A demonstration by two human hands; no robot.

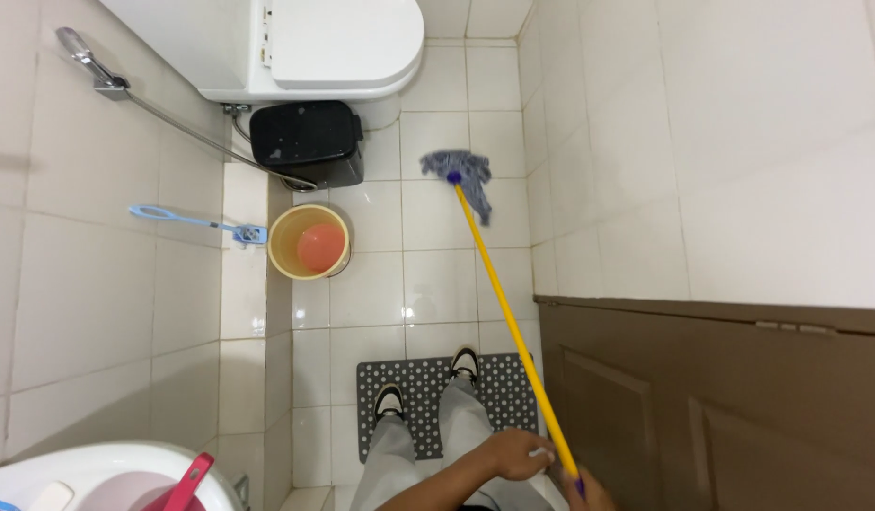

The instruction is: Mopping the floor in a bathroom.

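We hold a mop by its yellow handle (508,312), both hands low on the shaft near its top end. Our left hand (518,452) is wrapped around the pole, fingers closed on it. Our right hand (589,492) sits just behind it at the very end of the handle (mostly cut off by the frame edge, so we cannot tell how its fingers lie). From the grip the handle runs forward and leftward down to the grey-blue mop head (466,175), which rests on the white tiled floor (437,284). Left of the mop head stand a black bin (308,142) and a yellow bucket (308,242). Beneath the grip our shoes stand on a dotted grey mat (513,388).
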